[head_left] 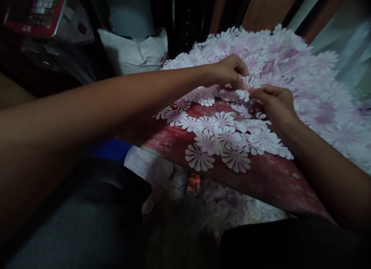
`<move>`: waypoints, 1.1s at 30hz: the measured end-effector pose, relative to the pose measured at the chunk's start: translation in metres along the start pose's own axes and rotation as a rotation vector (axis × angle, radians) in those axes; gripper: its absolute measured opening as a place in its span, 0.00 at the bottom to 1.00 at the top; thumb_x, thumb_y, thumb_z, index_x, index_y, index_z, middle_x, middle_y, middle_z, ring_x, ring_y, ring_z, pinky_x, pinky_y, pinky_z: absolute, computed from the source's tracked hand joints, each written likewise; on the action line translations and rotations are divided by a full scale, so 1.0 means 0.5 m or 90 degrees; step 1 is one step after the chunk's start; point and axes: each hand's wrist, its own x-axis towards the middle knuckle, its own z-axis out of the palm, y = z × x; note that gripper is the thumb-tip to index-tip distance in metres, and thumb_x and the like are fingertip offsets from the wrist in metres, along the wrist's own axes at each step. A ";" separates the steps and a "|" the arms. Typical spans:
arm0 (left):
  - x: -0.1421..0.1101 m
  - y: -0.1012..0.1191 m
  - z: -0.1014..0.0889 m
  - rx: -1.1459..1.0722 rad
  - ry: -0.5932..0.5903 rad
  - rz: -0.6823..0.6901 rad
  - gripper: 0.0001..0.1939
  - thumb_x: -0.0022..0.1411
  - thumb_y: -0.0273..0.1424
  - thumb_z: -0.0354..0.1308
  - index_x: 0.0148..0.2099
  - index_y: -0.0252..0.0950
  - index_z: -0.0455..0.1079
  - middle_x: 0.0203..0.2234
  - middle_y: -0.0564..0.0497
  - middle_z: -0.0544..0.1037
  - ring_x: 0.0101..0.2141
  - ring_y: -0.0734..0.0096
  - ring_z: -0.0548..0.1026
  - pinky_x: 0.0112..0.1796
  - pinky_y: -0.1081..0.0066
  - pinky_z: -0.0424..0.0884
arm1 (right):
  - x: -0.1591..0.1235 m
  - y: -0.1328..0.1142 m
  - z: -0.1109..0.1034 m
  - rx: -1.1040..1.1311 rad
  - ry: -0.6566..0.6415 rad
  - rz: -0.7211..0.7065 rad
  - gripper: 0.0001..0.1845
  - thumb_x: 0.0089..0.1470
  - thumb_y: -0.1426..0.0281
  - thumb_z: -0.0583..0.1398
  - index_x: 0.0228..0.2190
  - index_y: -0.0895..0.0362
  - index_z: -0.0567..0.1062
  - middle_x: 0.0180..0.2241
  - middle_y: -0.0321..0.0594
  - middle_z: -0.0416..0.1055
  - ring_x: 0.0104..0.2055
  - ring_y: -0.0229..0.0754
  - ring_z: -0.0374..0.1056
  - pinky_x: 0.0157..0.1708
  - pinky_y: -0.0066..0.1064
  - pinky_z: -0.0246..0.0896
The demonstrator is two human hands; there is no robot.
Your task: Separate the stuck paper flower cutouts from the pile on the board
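A big heap of pale pink paper flowers (290,68) covers the far side of a red board (261,176). A loose row of the same flowers (223,137) lies nearer me on the board. My left hand (228,70) reaches across from the left, fingers curled and pinching a flower (243,94) at the heap's edge. My right hand (275,103) meets it from the right, fingers pressed together on the same flower. The fingertips of both hands nearly touch.
A white sack (136,52) stands behind the board at the left, with a red printed box (37,10) above it. Blue and white material (127,153) lies under the board's left edge. More flowers (220,207) lie below the board. My dark-clothed legs fill the foreground.
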 end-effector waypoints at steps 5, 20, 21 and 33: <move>-0.001 0.001 -0.003 -0.021 -0.009 0.012 0.30 0.34 0.55 0.80 0.27 0.45 0.67 0.19 0.59 0.74 0.35 0.70 0.71 0.36 0.53 0.67 | 0.009 0.010 -0.004 0.037 0.015 -0.018 0.12 0.58 0.76 0.69 0.24 0.55 0.75 0.20 0.32 0.66 0.19 0.33 0.56 0.22 0.31 0.54; -0.006 0.003 -0.008 -0.020 -0.039 0.015 0.31 0.39 0.58 0.78 0.27 0.46 0.63 0.16 0.58 0.69 0.31 0.73 0.65 0.33 0.57 0.64 | 0.020 0.026 -0.008 0.077 0.013 -0.061 0.12 0.60 0.76 0.71 0.26 0.58 0.78 0.28 0.36 0.76 0.21 0.30 0.55 0.26 0.29 0.62; -0.006 0.002 -0.010 -0.021 -0.037 0.011 0.30 0.41 0.58 0.77 0.27 0.46 0.63 0.16 0.57 0.69 0.31 0.73 0.65 0.33 0.57 0.65 | 0.021 0.026 -0.008 0.076 0.017 -0.060 0.12 0.61 0.77 0.70 0.26 0.58 0.78 0.28 0.37 0.76 0.21 0.30 0.55 0.25 0.30 0.61; -0.003 -0.020 -0.033 -0.058 0.094 -0.080 0.18 0.61 0.30 0.68 0.21 0.44 0.69 0.13 0.62 0.71 0.23 0.81 0.70 0.27 0.76 0.68 | 0.019 0.012 0.006 0.104 0.048 0.017 0.21 0.57 0.89 0.66 0.18 0.59 0.76 0.16 0.29 0.65 0.15 0.30 0.54 0.16 0.24 0.57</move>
